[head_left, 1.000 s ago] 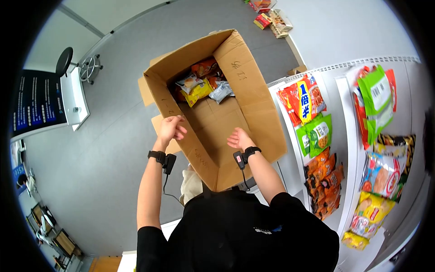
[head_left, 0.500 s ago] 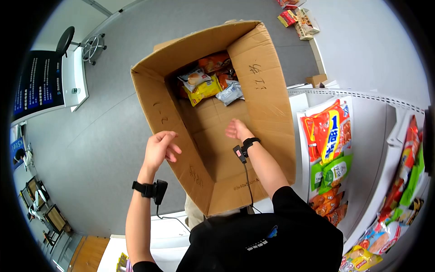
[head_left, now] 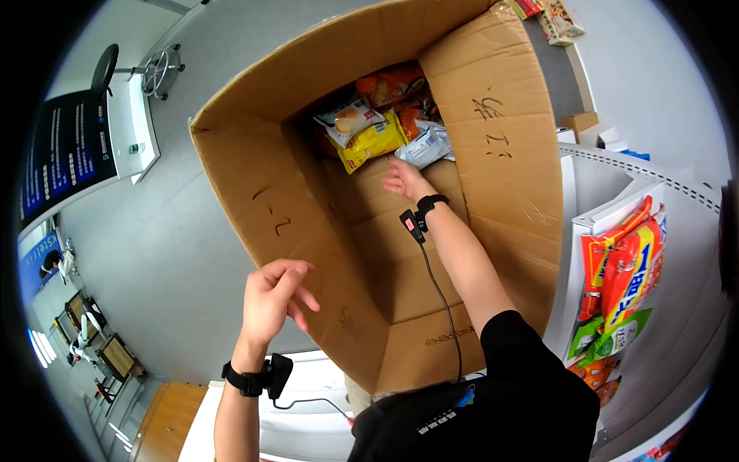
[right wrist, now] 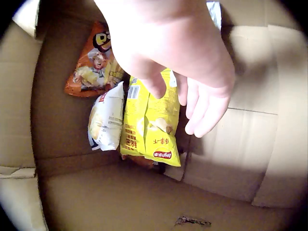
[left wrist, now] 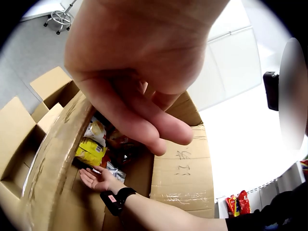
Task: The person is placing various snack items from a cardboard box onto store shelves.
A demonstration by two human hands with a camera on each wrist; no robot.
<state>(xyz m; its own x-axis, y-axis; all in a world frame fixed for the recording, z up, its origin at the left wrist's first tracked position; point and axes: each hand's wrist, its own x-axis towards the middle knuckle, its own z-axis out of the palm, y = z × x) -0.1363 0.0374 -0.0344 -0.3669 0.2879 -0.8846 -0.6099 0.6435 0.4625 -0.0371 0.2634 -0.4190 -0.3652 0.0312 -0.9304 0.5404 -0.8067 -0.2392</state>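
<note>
Inside a tall cardboard box [head_left: 262, 185], the right hand [head_left: 408, 182] reaches down with its fingers relaxed and holding nothing. Close by its fingertips lie a silver-white packet [head_left: 425, 146] and a yellow chip bag [head_left: 371, 141]. A white bag [head_left: 348, 119] and an orange bag [head_left: 391, 83] lie beyond them. In the right wrist view the hand [right wrist: 178, 62] hangs over the yellow bag [right wrist: 153, 120]; contact cannot be told. The left hand [head_left: 271, 302], empty with loosely bent fingers, hovers by the box's left wall; the left wrist view shows it [left wrist: 139, 72] above the box.
Shelves with snack bags [head_left: 627, 269] stand on the right. Small boxes [head_left: 558, 19] lie at the upper right. A wheeled stool [head_left: 160, 71] and a dark screen [head_left: 73, 158] are at the left. Open cardboard boxes [left wrist: 14, 130] show beside the main box in the left wrist view.
The right hand has moved deeper into the box, up to the bags. The left hand has lowered in the head view. The box appears larger, and the shelves have shifted right and down.
</note>
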